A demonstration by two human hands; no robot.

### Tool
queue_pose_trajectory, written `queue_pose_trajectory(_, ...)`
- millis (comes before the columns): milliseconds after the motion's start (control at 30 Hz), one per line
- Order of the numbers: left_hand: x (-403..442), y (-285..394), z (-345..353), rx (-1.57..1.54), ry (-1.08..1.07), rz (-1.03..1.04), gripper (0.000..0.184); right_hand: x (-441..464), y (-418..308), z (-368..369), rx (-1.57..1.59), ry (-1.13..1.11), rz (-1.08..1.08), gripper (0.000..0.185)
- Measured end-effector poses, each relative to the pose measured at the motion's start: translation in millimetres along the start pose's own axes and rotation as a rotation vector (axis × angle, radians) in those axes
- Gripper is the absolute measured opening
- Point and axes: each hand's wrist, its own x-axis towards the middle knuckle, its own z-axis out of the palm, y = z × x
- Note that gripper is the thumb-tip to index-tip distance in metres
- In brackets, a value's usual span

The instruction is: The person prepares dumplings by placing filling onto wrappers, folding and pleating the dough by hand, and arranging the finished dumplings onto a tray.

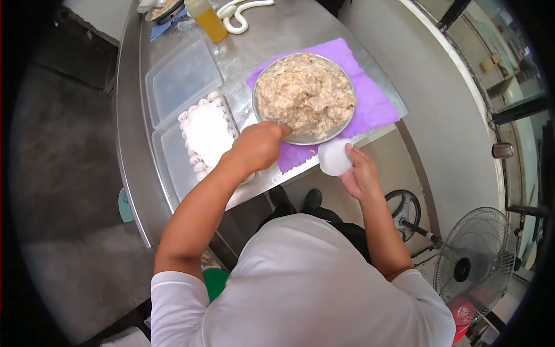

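My left hand [258,146] is closed, its fingertips at the near-left edge of a heap of pale minced filling [305,95]. Whatever it may grip is hidden by the fingers. The filling is piled in a round metal pan [317,140], which rests on a purple cloth [378,110]. To the right, just off the counter's near edge, my right hand [364,174] pinches a round white dough wrapper [334,159] between thumb and fingers. Left of my left hand, a clear plastic tray [167,159] holds small white dumplings [200,168] around a flat white layer [209,133].
Another clear plastic tray [182,81] lies farther back on the steel counter [254,43]. A bottle of yellow liquid [208,22] and white dough ropes [237,17] are at the far end. A standing fan [474,266] and a black handwheel [404,213] are at right.
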Motion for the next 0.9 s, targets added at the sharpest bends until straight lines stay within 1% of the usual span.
queue_pose_trajectory(67,0.0,-2.2,-15.2,-0.033,-0.167,0.000,0.041,1.1,-1.4,5.2,-0.013,-0.011,-0.018,0.039)
queue_pose_trajectory(167,0.0,-16.1,-15.4,-0.086,-0.112,-0.031,0.041,4.5,0.8,11.9,0.059,0.016,-0.024,0.042)
queue_pose_trajectory(233,-2.6,-14.7,-8.3,-0.125,-0.112,-0.029,0.044,10.5,1.0,13.9,0.082,0.075,0.009,0.046)
queue_pose_trajectory(300,-12.5,-7.8,-6.7,-0.293,-0.160,-0.024,0.045,10.8,-2.0,20.0,0.101,0.074,-0.009,0.046)
queue_pose_trajectory(333,-19.3,-9.2,-3.2,-0.370,-0.177,-0.047,0.050,10.6,-3.8,25.2,0.117,0.065,-0.020,0.046)
queue_pose_trajectory(367,-26.8,-4.1,2.2,-0.371,-0.178,-0.042,0.050,11.4,-5.4,29.4,0.117,0.067,-0.024,0.046)
queue_pose_trajectory(433,-43.4,11.7,15.2,-0.601,-0.043,-0.023,0.054,11.7,-6.9,34.7,0.156,0.122,-0.022,0.045)
queue_pose_trajectory(467,-47.2,13.3,27.2,-0.477,0.089,0.120,0.055,11.9,-8.2,35.2,0.156,0.127,-0.024,0.045)
queue_pose_trajectory(500,-47.9,16.0,21.7,-0.482,0.087,0.121,0.055,12.7,-9.9,35.9,0.132,0.154,-0.030,0.045)
queue_pose_trajectory(567,-50.6,21.6,0.8,-0.390,-0.058,0.039,0.050,13.2,-13.4,35.8,0.101,0.184,-0.041,0.044)
queue_pose_trajectory(600,-47.4,14.7,-4.4,-0.468,-0.044,0.079,0.043,12.9,-14.5,34.9,0.076,0.183,-0.047,0.044)
queue_pose_trajectory(633,-42.2,12.8,-4.8,-0.471,-0.041,0.082,0.043,12.7,-15.5,33.8,0.052,0.181,-0.054,0.043)
queue_pose_trajectory(700,-31.6,10.5,-3.6,-0.461,0.096,0.081,0.039,14.5,-18.3,28.0,0.050,0.143,-0.040,0.043)
queue_pose_trajectory(767,-24.6,16.5,3.9,-0.469,0.094,0.085,0.040,17.6,-18.2,22.9,0.051,0.108,-0.022,0.042)
queue_pose_trajectory(833,-25.1,25.0,3.2,-0.274,0.012,0.121,0.043,19.9,-16.7,24.8,0.068,0.103,-0.031,0.042)
queue_pose_trajectory(900,-34.5,31.2,-7.9,-0.273,0.002,0.149,0.045,15.4,-20.0,29.9,0.075,0.131,-0.038,0.043)
